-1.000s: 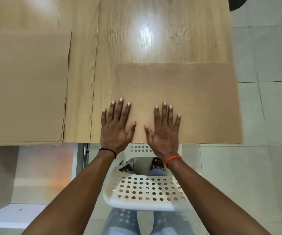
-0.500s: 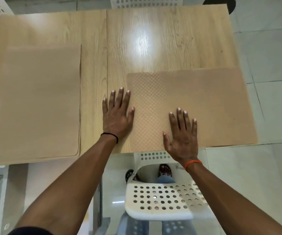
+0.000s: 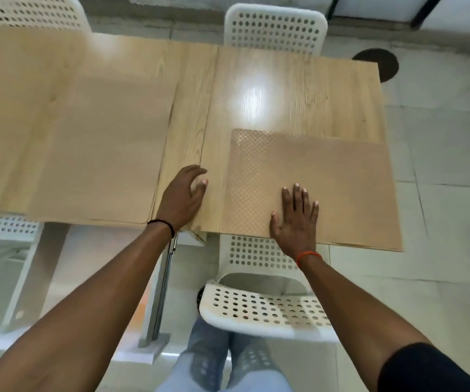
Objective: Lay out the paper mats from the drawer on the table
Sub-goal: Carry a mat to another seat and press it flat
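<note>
A tan paper mat (image 3: 338, 182) with a fine chequered texture lies flat at the near right of the wooden table (image 3: 270, 89), its right edge hanging past the tabletop. My right hand (image 3: 296, 219) rests flat on its near left part, fingers spread. My left hand (image 3: 181, 198) hovers over bare wood just left of that mat, fingers loosely curled and holding nothing. A stack of paler mats (image 3: 97, 154) lies on the left half of the table, its near edge past the table's front edge.
White perforated chairs stand around: one (image 3: 262, 304) under the table's near edge below my hands, one (image 3: 276, 29) across the table, another (image 3: 34, 12) at far left. A white cabinet (image 3: 15, 267) sits at lower left. Tiled floor lies to the right.
My left hand has slid off the right mat leftward onto bare wood and curled its fingers. My right hand has stayed flat on the mat. The view has pulled back and tilted up.
</note>
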